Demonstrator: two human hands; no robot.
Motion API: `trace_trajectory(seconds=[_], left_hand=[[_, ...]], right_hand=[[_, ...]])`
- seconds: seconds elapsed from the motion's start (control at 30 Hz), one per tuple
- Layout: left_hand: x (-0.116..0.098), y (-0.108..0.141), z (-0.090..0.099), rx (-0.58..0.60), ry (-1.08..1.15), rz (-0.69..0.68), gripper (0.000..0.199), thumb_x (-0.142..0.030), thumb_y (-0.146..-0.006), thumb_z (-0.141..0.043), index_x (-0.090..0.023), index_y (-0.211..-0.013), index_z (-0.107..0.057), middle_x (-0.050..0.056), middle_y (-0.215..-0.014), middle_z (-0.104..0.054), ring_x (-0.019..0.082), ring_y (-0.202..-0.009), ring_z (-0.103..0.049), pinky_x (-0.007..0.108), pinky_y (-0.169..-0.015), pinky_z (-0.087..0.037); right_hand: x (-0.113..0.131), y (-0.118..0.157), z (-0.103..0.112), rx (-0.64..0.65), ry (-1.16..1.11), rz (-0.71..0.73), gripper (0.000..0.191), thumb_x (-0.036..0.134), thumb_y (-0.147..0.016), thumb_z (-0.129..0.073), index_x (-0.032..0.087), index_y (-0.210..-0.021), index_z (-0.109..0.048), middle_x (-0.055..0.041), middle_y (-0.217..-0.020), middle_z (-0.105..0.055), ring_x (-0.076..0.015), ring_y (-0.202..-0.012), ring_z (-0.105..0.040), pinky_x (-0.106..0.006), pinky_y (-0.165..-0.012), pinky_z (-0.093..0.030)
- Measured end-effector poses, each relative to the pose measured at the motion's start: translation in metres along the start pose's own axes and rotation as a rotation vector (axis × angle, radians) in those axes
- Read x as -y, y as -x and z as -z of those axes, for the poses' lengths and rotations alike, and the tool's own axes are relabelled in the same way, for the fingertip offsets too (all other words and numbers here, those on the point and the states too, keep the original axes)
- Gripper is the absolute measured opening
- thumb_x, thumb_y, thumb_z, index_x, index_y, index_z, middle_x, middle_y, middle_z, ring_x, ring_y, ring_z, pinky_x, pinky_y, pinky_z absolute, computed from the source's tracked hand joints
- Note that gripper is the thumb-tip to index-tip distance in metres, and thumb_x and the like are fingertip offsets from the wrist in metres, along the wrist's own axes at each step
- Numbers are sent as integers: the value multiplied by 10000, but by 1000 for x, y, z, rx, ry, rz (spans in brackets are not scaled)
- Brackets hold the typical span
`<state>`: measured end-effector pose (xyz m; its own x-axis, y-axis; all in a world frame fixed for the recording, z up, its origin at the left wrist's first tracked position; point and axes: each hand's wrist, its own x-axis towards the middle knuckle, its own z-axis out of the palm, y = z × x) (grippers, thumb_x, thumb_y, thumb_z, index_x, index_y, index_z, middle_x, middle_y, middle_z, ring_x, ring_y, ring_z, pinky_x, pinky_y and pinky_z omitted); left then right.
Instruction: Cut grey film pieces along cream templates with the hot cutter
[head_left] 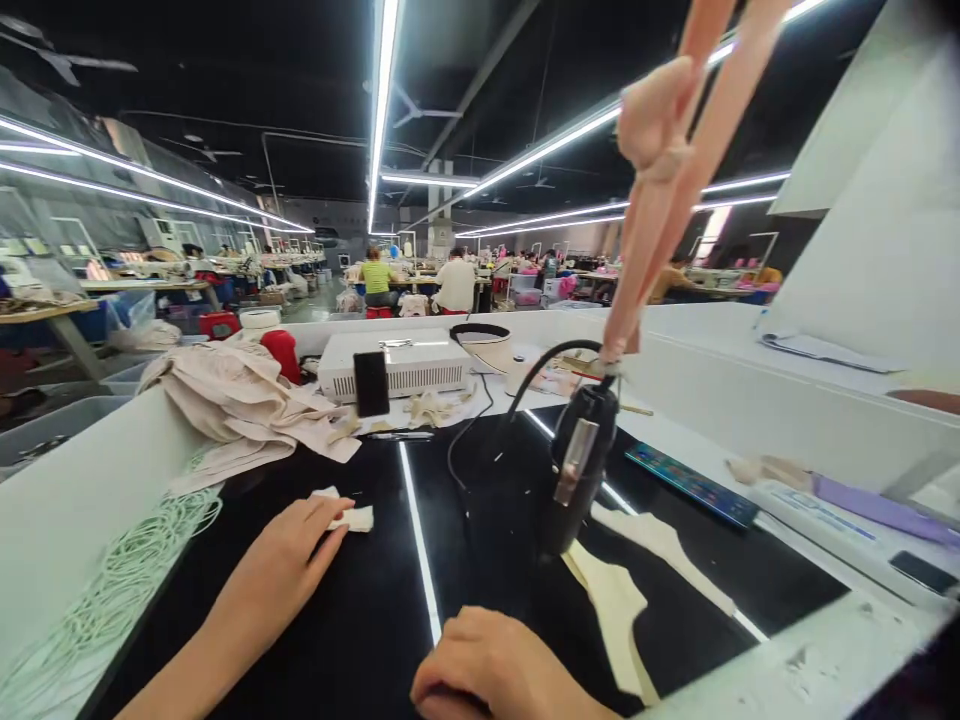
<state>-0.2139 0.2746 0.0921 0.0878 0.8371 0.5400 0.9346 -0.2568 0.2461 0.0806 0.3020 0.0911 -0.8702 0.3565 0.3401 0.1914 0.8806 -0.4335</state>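
My left hand rests on the black tabletop, its fingers closed on a small folded white cloth piece that lies flat. Nearer to me, my right hand is curled with its fingers turned in and down; whatever it may hold is hidden. A black corded power tool hangs upright from knotted pink fabric strips, to the right of both hands. Beside it lie two cream-coloured cut fabric pieces, the nearer one to the right of my right hand.
Piled beige fabric and tangled pale green cord line the left side. At the back stand a white vented box, a dark phone and a round container. A blue ruler-like strip lies right. Several people work farther off.
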Motion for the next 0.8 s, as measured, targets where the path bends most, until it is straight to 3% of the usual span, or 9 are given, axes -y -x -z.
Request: trace_trajectory(seconds=[0.07, 0.13, 0.23, 0.4, 0.57, 0.67, 0.8], left_hand=[[-26, 5, -9, 20, -18, -125, 291, -406, -1083, -424, -265, -1218, -640, 32, -1123, -709, 239, -1034, -691, 394, -926, -562], [-57, 10, -17, 21, -24, -224, 276, -347, -1106, -383, -283, -1232, -619, 5, -1052, -715, 205, -943, -712, 337, -818, -580], [-107, 12, -30, 128, 16, -354, 312, -293, -1125, -307, -256, -1226, -600, -4, -939, -702, 174, -788, -704, 303, -706, -567], [-170, 3, -57, 145, 52, -546, 370, -212, -1115, -240, -203, -1079, -608, -7, -767, -656, 164, -594, -641, 304, -531, -479], [-197, -7, -83, 97, 76, -568, 297, -182, -1089, -307, -193, -1092, -604, -8, -744, -641, 176, -578, -634, 326, -514, -458], [-204, -10, -91, 121, 110, -501, 293, -218, -1100, -310, -201, -1136, -601, -4, -792, -668, 184, -644, -676, 322, -559, -498], [-207, -11, -96, 128, 127, -412, 305, -254, -1107, -299, -221, -1166, -597, 0, -852, -696, 194, -695, -705, 325, -582, -519]], right_hand=[[-7, 33, 18, -21, 5, -64, 99, 139, -854, -771, 234, -875, -758, 41, -781, -772, -124, -714, -706, -189, -696, -488], [-14, 65, 39, -78, -2, -242, 133, 133, -928, -672, 240, -941, -749, 14, -834, -756, -143, -762, -710, -206, -679, -489], [-29, 108, 67, -141, 55, -457, 192, 223, -1026, -527, 262, -1006, -714, -5, -861, -722, -173, -793, -700, -253, -697, -508], [-47, 144, 74, -169, 173, -591, 120, 279, -1030, -556, 285, -1048, -674, -9, -938, -697, -209, -883, -699, -317, -768, -538], [-51, 141, 54, -191, 360, -483, 56, 251, -991, -614, 252, -1013, -665, -22, -905, -692, -231, -821, -704, -329, -681, -547], [-52, 138, 48, -198, 395, -446, 214, 223, -1034, -491, 239, -920, -671, -29, -842, -683, -240, -774, -691, -343, -658, -533], [-51, 140, 50, -199, 362, -463, 287, 205, -1055, -420, 240, -968, -691, -32, -859, -687, -222, -791, -692, -331, -679, -540]])
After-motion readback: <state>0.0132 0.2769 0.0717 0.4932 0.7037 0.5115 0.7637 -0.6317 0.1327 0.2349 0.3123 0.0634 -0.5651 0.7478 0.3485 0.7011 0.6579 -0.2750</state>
